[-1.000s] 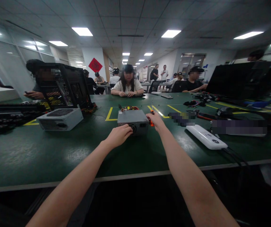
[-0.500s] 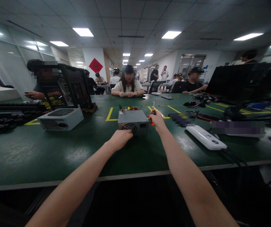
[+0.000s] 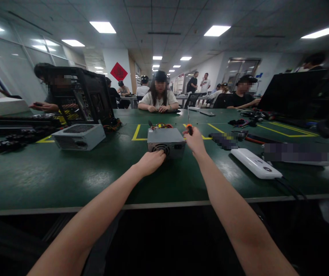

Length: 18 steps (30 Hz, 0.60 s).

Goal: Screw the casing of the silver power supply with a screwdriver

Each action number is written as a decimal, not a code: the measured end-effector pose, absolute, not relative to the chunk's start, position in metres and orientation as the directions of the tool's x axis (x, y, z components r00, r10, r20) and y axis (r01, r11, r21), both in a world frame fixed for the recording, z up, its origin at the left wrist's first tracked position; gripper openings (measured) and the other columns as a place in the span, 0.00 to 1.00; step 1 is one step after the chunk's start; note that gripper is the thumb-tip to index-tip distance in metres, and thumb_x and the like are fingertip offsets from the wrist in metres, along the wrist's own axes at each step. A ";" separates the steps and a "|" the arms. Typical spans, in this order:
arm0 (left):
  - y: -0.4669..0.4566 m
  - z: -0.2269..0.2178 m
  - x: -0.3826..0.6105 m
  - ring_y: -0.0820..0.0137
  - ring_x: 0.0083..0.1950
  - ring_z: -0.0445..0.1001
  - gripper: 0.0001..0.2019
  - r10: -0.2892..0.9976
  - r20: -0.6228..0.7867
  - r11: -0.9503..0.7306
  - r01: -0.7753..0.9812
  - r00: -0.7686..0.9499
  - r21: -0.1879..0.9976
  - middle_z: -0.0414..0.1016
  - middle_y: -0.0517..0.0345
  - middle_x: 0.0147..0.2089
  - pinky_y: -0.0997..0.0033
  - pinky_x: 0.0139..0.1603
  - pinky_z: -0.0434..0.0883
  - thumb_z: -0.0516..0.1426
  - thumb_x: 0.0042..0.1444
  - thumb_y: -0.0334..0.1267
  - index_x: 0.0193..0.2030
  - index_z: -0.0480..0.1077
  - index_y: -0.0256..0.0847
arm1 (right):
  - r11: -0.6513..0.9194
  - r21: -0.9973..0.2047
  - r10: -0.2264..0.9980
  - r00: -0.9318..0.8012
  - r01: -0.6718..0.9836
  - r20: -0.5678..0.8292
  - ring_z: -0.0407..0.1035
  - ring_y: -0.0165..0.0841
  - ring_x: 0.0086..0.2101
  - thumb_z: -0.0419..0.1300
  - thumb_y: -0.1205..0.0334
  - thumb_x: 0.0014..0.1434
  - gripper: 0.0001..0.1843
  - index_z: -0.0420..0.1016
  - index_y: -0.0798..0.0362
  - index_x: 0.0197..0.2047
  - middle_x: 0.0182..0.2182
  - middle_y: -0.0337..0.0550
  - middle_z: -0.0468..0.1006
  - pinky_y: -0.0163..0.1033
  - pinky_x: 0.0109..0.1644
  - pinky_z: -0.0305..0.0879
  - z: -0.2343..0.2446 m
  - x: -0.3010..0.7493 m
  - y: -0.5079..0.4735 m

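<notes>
A grey metal computer power supply unit [image 3: 167,135] sits on the green table in front of me, its fan grille and socket toward me. My left hand [image 3: 150,161] is closed at its front, fingers pressed against the fan grille; the fingertips are partly hidden. Just right of the unit, my right hand [image 3: 194,142] is wrapped around a screwdriver [image 3: 190,128] with an orange and black handle. The thin blade points upward, apart from the unit. Coloured cables [image 3: 164,125] come out behind the unit.
A second power supply [image 3: 79,137] and an open black computer case [image 3: 92,96] stand left. On the right are a white power bank [image 3: 255,163] with cables, a dark monitor [image 3: 291,92] and loose cables. A person [image 3: 158,97] sits opposite. The table edge [image 3: 164,205] runs nearest me.
The view has tilted slightly down and to the left. My right hand has turned the screwdriver handle, its blade still upward. My left hand stays on the power supply unit.
</notes>
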<state>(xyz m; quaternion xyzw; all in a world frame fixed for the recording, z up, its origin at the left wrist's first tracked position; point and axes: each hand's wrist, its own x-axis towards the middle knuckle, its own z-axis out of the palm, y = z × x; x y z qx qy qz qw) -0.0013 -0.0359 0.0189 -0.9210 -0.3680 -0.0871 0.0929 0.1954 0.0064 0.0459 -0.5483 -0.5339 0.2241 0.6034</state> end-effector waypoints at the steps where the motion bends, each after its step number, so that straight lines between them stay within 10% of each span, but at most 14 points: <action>1: -0.034 0.018 -0.002 0.66 0.42 0.70 0.08 0.673 0.258 -0.718 0.696 0.693 0.004 0.67 0.49 0.43 0.68 0.37 0.69 0.47 0.58 0.34 0.40 0.65 0.36 | 0.324 -0.894 0.851 0.318 0.309 0.418 0.65 0.31 0.34 0.53 0.68 0.45 0.16 0.66 0.52 0.41 0.34 0.40 0.71 0.37 0.36 0.62 0.047 0.194 -0.003; 8: -0.036 0.024 0.017 0.77 0.32 0.70 0.05 0.840 0.328 -0.408 0.104 0.433 0.907 0.69 0.59 0.32 0.74 0.33 0.69 0.52 0.54 0.31 0.38 0.63 0.35 | 0.404 -0.914 0.911 0.080 0.028 0.405 0.62 0.25 0.25 0.54 0.56 0.53 0.16 0.65 0.47 0.46 0.32 0.38 0.71 0.30 0.22 0.57 0.021 0.177 -0.108; 18: -0.040 0.041 0.052 0.78 0.35 0.73 0.06 0.896 0.018 0.193 -0.425 0.445 0.885 0.74 0.56 0.35 0.78 0.38 0.70 0.54 0.56 0.32 0.39 0.69 0.33 | 0.264 -0.954 0.961 0.127 -0.142 0.247 0.59 0.23 0.21 0.57 0.55 0.53 0.11 0.61 0.49 0.38 0.29 0.37 0.72 0.29 0.17 0.51 -0.013 0.161 -0.146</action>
